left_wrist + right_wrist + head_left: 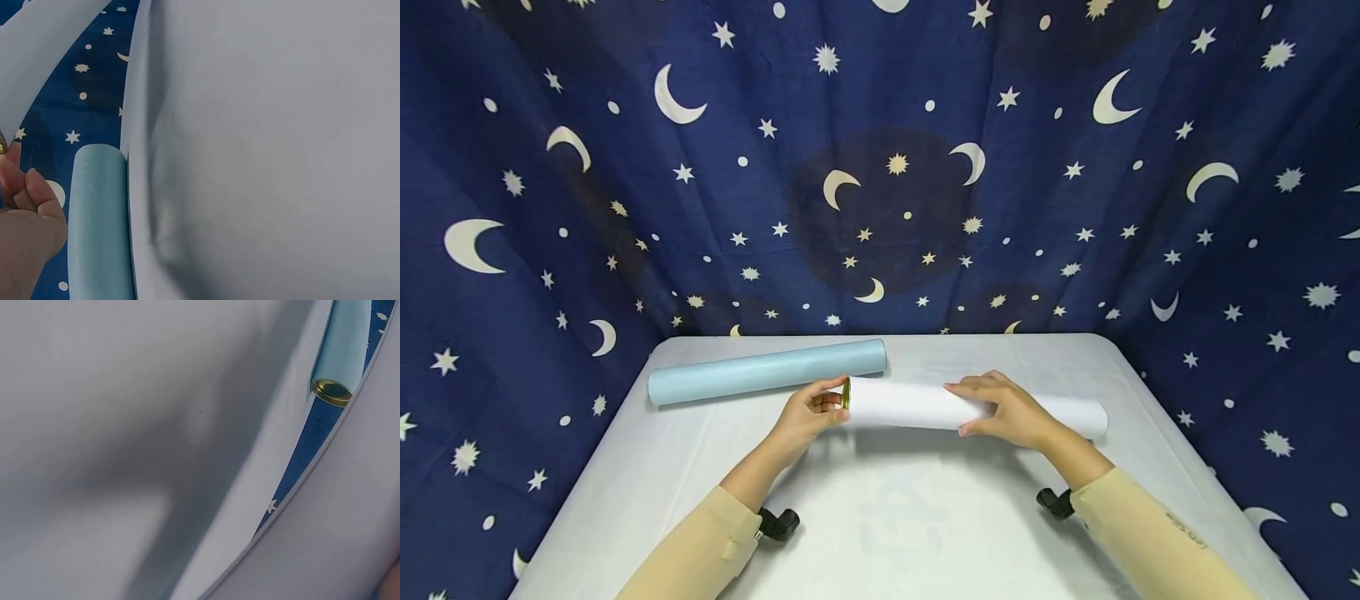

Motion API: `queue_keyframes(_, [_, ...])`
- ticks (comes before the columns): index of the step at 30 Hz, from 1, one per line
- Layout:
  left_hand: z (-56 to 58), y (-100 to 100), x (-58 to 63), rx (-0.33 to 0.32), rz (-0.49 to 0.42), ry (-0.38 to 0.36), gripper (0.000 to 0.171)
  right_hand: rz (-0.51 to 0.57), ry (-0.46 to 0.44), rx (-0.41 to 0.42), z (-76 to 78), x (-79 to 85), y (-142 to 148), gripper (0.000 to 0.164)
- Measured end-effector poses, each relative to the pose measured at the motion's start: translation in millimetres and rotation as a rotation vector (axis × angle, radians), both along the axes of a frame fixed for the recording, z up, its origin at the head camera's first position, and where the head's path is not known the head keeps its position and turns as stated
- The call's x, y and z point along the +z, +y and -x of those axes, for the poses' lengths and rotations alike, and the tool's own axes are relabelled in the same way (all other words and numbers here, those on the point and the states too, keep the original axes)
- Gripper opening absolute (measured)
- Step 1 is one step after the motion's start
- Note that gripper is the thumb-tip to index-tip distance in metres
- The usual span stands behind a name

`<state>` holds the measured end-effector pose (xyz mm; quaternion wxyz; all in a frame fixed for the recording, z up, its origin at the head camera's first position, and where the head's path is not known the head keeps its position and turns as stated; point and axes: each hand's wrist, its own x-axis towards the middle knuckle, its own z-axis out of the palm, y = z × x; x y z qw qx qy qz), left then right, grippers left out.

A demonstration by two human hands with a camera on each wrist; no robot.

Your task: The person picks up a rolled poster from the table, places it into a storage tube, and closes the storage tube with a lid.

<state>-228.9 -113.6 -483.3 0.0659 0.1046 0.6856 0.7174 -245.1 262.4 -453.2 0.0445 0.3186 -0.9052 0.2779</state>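
A long white paper tube (pixel 901 403) is held raised and roughly level above the table in the head view. My left hand (pixel 805 418) pinches the gold metal end cap (pixel 846 393) at its left end between thumb and fingers. Around the tube's middle, my right hand (pixel 1009 410) grips from above and below. In the left wrist view the left hand (pixel 28 219) shows at the edge, below the white tube (pixel 44 50). The right wrist view has the white tube (pixel 337 512) close up, with only a sliver of the right hand (pixel 390 584).
Behind lies a light blue tube (pixel 767 371), slanting across the table's back left; its gold end (pixel 332 392) shows in the right wrist view. A white cloth covers the table (pixel 910 517). Dark blue curtains (pixel 895 208) with moons and stars stand around it.
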Motion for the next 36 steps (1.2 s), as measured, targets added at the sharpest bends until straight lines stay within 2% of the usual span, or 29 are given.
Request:
queue_keyframes(6, [-1.9,-2.2,-0.3,-0.018,0.045,0.034,0.065,-0.008,0.005,0.008,-0.8,0.0,0.5,0.072])
queue_keyframes(12, [-3.0,-2.7,6.1,-0.028,0.117,0.075,0.063,0.007,-0.001,0.009,0.5,2.8,0.6,0.072])
queue_keyframes(20, [-5.8,0.9,13.7,-0.03,0.217,0.094,0.062,0.006,-0.013,0.004,-0.1,2.9,5.5,0.071])
queue_keyframes(28, [-24.6,5.9,48.2,-0.063,0.272,0.111,0.059,-0.013,-0.015,0.022,-1.4,7.9,8.7,0.071])
queue_keyframes(33, [-24.0,5.0,47.0,-0.089,0.296,0.121,0.061,-0.033,0.003,0.01,-1.8,13.8,9.1,0.071])
queue_keyframes(36, [-18.7,3.0,36.5,-0.09,0.316,0.139,0.063,-0.044,0.017,0.011,-1.4,17.0,9.5,0.071])
